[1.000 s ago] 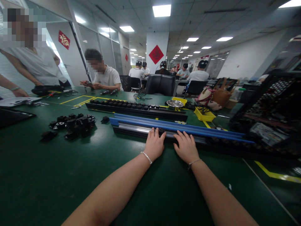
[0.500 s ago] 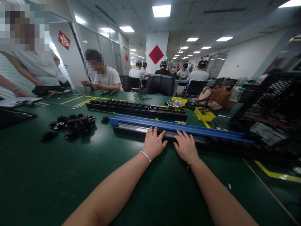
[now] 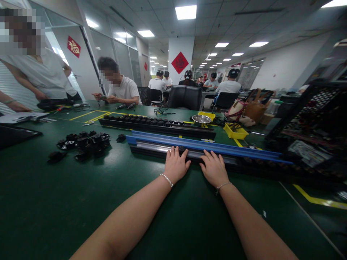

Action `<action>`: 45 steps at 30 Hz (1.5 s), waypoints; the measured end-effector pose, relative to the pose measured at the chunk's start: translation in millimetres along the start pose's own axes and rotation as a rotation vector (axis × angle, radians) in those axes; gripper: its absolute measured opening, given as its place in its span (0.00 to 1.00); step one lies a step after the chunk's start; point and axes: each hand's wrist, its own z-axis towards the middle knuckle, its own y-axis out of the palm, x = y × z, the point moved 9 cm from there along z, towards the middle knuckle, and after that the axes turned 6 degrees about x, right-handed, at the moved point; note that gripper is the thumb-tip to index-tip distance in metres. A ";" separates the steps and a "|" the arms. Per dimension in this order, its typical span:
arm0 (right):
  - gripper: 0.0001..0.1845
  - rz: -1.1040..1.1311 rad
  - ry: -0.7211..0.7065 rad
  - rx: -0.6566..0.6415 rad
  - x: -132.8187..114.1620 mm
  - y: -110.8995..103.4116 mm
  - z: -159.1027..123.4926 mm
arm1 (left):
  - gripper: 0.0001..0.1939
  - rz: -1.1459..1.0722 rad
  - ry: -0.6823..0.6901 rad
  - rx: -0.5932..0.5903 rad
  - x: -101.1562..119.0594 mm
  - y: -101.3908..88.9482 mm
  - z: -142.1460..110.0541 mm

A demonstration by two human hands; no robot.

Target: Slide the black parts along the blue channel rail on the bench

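Observation:
A long black rail (image 3: 143, 150) with a shiny metal channel lies across the bench before me, a blue rail (image 3: 162, 139) along its far side. My left hand (image 3: 176, 167) rests on the black rail's near edge, fingers spread. Close to its fingertips a small black piece (image 3: 182, 148) sits in the channel. To the right, my right hand (image 3: 215, 169) also lies on the rail with its fingers stretched out. Neither hand is closed around anything. Fingers cover parts of the rail.
Loose black parts (image 3: 92, 144) are piled at left on the green bench (image 3: 108, 202). Behind the blue rail lies another black rail (image 3: 121, 124) filled with black parts. A metal bowl (image 3: 201, 118) and yellow bin (image 3: 235, 131) stand farther back. Co-workers are at left.
My left hand has slid slightly left along the rail, while my right hand has stayed almost still. At far left, a standing person and another person's hand have shifted a little.

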 end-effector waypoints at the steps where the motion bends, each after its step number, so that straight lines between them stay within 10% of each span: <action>1: 0.15 -0.001 -0.001 -0.001 -0.3 -0.1 0.0 | 0.28 0.001 -0.002 0.006 -0.4 -0.4 0.0; 45: 0.15 0.007 0.002 -0.002 1.1 2.1 0.3 | 0.31 -0.008 -0.175 -0.024 -19.9 2.2 3.2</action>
